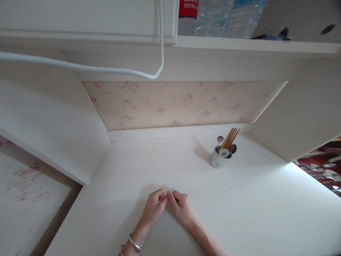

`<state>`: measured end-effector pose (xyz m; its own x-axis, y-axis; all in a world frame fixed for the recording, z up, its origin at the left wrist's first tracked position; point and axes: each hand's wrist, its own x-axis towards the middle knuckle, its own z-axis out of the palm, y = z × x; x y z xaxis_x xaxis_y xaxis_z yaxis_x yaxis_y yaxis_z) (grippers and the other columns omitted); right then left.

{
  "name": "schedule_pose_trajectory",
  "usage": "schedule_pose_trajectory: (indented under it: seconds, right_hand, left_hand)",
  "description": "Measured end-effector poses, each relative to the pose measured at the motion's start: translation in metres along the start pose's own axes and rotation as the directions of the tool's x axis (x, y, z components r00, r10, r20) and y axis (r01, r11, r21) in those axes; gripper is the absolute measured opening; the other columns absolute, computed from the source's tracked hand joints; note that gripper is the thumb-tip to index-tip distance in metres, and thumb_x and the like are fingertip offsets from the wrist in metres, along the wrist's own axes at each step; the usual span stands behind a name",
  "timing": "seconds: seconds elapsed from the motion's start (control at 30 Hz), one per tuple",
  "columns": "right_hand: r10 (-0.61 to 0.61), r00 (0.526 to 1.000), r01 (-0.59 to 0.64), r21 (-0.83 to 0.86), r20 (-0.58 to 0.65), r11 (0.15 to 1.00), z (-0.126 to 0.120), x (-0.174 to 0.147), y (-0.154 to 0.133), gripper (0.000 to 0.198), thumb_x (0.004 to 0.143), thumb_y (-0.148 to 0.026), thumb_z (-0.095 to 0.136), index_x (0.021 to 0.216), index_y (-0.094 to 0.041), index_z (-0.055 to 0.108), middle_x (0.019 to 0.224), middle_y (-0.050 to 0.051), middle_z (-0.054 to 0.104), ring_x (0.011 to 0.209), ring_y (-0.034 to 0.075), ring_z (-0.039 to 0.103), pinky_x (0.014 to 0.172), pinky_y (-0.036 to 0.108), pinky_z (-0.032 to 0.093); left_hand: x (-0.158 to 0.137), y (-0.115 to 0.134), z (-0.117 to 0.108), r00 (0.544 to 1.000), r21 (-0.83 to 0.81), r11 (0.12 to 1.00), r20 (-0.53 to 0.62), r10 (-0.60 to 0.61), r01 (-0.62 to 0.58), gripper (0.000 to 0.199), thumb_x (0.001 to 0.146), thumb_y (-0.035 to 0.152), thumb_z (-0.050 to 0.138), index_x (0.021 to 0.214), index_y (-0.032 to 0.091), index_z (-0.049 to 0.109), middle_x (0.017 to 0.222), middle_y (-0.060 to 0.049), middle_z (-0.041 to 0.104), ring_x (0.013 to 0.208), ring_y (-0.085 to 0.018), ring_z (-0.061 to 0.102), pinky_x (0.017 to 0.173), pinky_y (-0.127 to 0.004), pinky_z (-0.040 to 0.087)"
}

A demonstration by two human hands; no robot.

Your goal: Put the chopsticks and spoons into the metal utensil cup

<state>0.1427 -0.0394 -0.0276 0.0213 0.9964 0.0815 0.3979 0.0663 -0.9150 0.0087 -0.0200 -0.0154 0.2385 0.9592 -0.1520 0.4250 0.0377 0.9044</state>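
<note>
My left hand (156,204) and my right hand (181,206) are closed into loose fists above the white tabletop (112,220). Their thumb sides meet in the middle, and nothing shows in either hand. A bracelet (135,243) circles my left wrist. Farther back on the right stands a white utensil holder (217,161) with small holes in its side. Out of it rise several wooden chopsticks (231,139), a metal spoon (233,149), a white spoon (224,153) with a blue mark, and a small round-headed metal utensil (220,139). Both hands are apart from the holder.
Overhead, an open shelf (239,42) holds clear plastic bottles (213,21), one red-labelled (188,9). A white cable (106,70) hangs across the upper left. White side panels (53,106) and floral wallpaper (173,105) enclose the back. Red patterned material (322,165) lies beyond the right edge.
</note>
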Motion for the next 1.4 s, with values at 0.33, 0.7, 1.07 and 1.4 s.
schedule_pose_trajectory:
  seconds: [0.33, 0.7, 1.07, 1.4]
  right_hand:
    - [-0.042, 0.999, 0.043, -0.074, 0.012, 0.996, -0.0002, -0.0021, 0.0064, 0.046, 0.094, -0.046, 0.04, 0.056, -0.018, 0.038, 0.052, -0.006, 0.032, 0.049, 0.008, 0.031, 0.049, 0.023, 0.022]
    - [-0.042, 0.999, 0.043, -0.063, 0.011, 0.997, -0.0009, -0.0049, 0.0033, 0.046, 0.094, -0.044, 0.042, 0.055, -0.018, 0.042, 0.051, -0.006, 0.034, 0.049, 0.008, 0.031, 0.048, 0.023, 0.022]
    - [-0.034, 0.999, 0.036, -0.072, 0.023, 0.997, -0.0011, -0.0043, 0.0023, 0.046, 0.094, -0.044, 0.041, 0.056, -0.018, 0.042, 0.051, -0.006, 0.034, 0.049, 0.008, 0.031, 0.049, 0.023, 0.022]
    - [-0.017, 0.999, 0.02, -0.086, 0.031, 0.996, -0.001, -0.0046, 0.001, 0.046, 0.094, -0.045, 0.04, 0.056, -0.019, 0.038, 0.051, -0.007, 0.032, 0.049, 0.008, 0.032, 0.049, 0.023, 0.022]
  left_hand:
    - [-0.0016, 0.0007, 0.0019, 1.0, 0.035, 0.999, -0.009, 0.022, -0.022, 0.035, 0.084, 0.041, 0.044, 0.059, 0.021, 0.029, 0.055, 0.007, 0.027, 0.055, -0.01, 0.029, 0.053, -0.024, 0.023]
    - [-0.0041, 0.0019, 0.0019, 1.0, 0.042, 0.999, -0.017, 0.016, -0.016, 0.035, 0.084, 0.041, 0.043, 0.059, 0.022, 0.029, 0.056, 0.007, 0.028, 0.056, -0.011, 0.03, 0.053, -0.024, 0.024]
    - [-0.0043, 0.0006, 0.0027, 0.999, 0.05, 0.998, -0.025, 0.031, -0.03, 0.034, 0.085, 0.041, 0.042, 0.059, 0.022, 0.03, 0.056, 0.006, 0.029, 0.056, -0.011, 0.031, 0.053, -0.024, 0.024]
    - [-0.0035, 0.0012, 0.0018, 0.999, 0.055, 0.998, -0.026, 0.02, -0.019, 0.037, 0.085, 0.044, 0.043, 0.058, 0.022, 0.03, 0.054, 0.006, 0.029, 0.054, -0.011, 0.031, 0.052, -0.024, 0.024]
